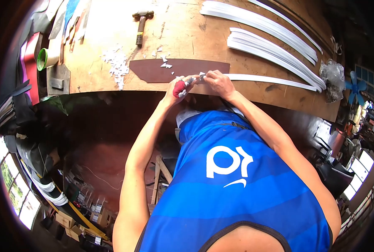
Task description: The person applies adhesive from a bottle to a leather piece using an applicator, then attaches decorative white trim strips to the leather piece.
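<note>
My left hand [178, 90] is at the front edge of the wooden table, its fingers closed. Red and grey wrapping [179, 89] shows around its fingers; what they grip is hidden. Beside it, my right hand [220, 85] is pinched at the end of a long white strip [271, 79] that runs off to the right along the table. A small greyish piece [202, 77] shows between the two hands. Just beyond my fingers lies a flat brown sheet [153, 70] with small white scraps [166, 65] on it.
A hammer [140, 28] lies farther back. White clippings [119, 65] are heaped at left, near a green-rimmed roll [42, 59]. Bundles of white strips [271, 48] stretch across the right side, by a clear plastic bag [333, 75]. The wooden table [99, 25] ends just before my body.
</note>
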Demonstrator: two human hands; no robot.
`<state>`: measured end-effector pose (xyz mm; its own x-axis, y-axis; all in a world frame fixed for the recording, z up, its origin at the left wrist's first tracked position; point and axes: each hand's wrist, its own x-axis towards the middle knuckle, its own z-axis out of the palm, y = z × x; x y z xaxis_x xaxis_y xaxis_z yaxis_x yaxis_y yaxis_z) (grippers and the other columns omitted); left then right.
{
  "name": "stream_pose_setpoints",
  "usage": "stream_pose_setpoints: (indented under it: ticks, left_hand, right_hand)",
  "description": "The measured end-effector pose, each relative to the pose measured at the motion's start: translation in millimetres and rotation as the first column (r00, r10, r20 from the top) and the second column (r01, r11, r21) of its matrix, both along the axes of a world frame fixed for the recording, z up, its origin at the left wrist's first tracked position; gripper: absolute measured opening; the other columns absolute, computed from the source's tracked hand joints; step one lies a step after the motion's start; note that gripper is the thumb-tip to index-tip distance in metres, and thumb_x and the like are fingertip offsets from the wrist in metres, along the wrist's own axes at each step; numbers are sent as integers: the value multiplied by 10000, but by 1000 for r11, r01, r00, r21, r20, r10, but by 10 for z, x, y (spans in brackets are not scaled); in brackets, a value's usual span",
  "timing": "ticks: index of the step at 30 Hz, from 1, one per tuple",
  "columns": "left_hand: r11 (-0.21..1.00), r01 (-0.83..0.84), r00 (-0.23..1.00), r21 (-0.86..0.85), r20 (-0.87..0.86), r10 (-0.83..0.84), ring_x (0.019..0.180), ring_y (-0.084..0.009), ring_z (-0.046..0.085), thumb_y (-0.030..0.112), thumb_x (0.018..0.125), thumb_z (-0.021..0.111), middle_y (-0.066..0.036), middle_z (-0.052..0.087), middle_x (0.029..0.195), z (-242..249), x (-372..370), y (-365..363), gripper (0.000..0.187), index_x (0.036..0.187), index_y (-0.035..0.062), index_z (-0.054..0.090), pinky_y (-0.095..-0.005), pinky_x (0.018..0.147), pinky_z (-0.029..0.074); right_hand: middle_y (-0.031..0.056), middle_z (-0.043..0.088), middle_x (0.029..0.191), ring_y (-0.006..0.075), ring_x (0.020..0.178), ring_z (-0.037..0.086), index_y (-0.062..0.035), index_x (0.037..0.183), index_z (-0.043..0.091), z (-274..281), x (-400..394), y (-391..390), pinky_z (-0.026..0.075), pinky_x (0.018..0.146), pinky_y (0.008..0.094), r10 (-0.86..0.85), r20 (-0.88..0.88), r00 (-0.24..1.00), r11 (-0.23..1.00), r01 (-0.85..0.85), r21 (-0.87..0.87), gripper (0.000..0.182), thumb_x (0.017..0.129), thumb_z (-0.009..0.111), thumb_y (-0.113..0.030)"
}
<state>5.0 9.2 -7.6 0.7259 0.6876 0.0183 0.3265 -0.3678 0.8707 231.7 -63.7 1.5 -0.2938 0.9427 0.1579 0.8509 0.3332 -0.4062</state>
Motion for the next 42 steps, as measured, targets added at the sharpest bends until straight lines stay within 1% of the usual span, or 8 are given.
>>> stream_pose_setpoints:
  ticks: [4, 9, 12, 17, 22, 34, 36, 42]
  left_hand:
    - [999, -27, 999, -33, -23, 26, 878, -235, 695, 266, 1010, 596, -124, 735, 1024, 22, -30, 70, 286, 1200, 69, 679, -327, 780, 527]
    - [758, -547, 728, -357, 244, 640, 630, 8, 355, 87, 1018, 578, 90, 471, 710, 204, -169, -88, 227, 1210, 50, 692, -199, 537, 299]
    - [707, -675, 711, -212, 71, 700, 694, -49, 509, 94, 987, 617, 10, 614, 787, 153, 6, -426, 237, 1202, 27, 686, -239, 626, 425]
    - [526, -831, 496, -178, 189, 848, 650, -88, 509, 138, 987, 618, -33, 553, 733, -120, 383, -929, 276, 1233, 24, 668, -288, 593, 424]
    - [354, -916, 336, -187, 122, 934, 817, -329, 646, 151, 1012, 536, -202, 683, 946, 28, 884, -1210, 280, 1194, -30, 647, -416, 727, 493]
    - [212, -977, 210, -32, 61, 976, 784, -342, 638, 148, 984, 574, -196, 671, 891, 75, 1461, -1391, 286, 1222, 10, 652, -421, 729, 517]
    - [250, -964, 254, -93, -36, 967, 1040, -307, 668, 159, 1019, 532, -195, 696, 1121, 101, 1447, -1404, 309, 1239, -34, 630, -385, 901, 512]
    - [256, -965, 254, -47, 46, 966, 916, -322, 669, 152, 995, 562, -193, 702, 1043, 13, 1426, -1356, 288, 1219, -7, 648, -398, 833, 517]
  right_hand:
    - [24, 606, 944, 231, 908, 616, -96, 981, 647, -26, 21, 0, 562, 714, 340, 21, 7, 1000, 1000, -21, -1, 187, 794, 634, -97]
    - [64, 589, 1075, 237, 944, 591, -57, 1001, 639, 6, 92, 40, 549, 791, 337, 115, 13, 993, 992, -114, -48, 206, 799, 613, -90]
    - [78, 588, 1144, 238, 953, 587, -29, 1005, 637, 7, 167, 86, 538, 835, 335, 232, 33, 972, 973, -231, -17, 227, 782, 617, -72]
    - [81, 604, 1191, 233, 967, 591, -15, 975, 647, -96, 279, 258, 535, 849, 320, 420, -16, 907, 907, -421, -16, 217, 765, 621, -63]
    - [59, 636, 1053, 228, 936, 624, -36, 919, 660, -111, 321, 380, 548, 797, 318, 447, -205, 871, 887, -461, -24, 134, 801, 601, -58]
    - [54, 649, 1040, 242, 923, 637, -70, 1015, 657, -136, 358, 427, 562, 757, 342, 448, -275, 851, 883, -469, -13, 163, 860, 613, -90]
    - [56, 649, 1048, 244, 931, 638, -69, 1012, 656, -140, 347, 421, 562, 764, 348, 445, -269, 854, 886, -464, -8, 164, 856, 610, -90]
    - [63, 653, 1061, 252, 938, 641, -66, 1014, 657, -149, 343, 409, 563, 773, 353, 433, -280, 857, 889, -457, -23, 171, 856, 596, -90]
